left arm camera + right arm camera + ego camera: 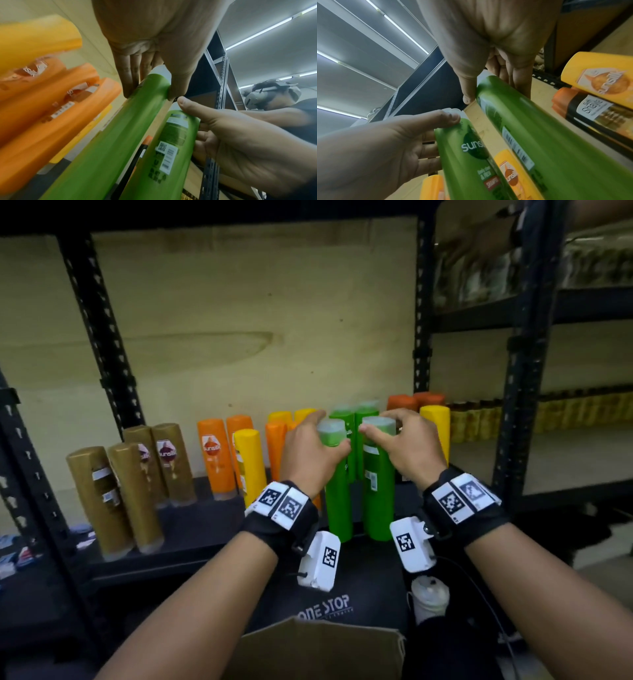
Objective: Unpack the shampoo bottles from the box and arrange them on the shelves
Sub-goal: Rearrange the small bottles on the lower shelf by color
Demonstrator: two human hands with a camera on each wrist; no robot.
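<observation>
Hands | left [310, 453] grips left green bottle [337, 491] | right [407, 445] grips right green bottle [378, 491] | both upright on shelf [205, 522]

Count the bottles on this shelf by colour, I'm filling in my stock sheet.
Green bottles: 4
Gold bottles: 4
Yellow bottles: 4
Orange bottles: 3 in clear view
Orange-capped dark bottles: at least 2
Total: at least 17

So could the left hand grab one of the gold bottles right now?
Probably not yet. The left hand is gripping a green bottle. The gold bottles stand further left at the shelf front with nothing before them, so a freed hand likely could.
</observation>
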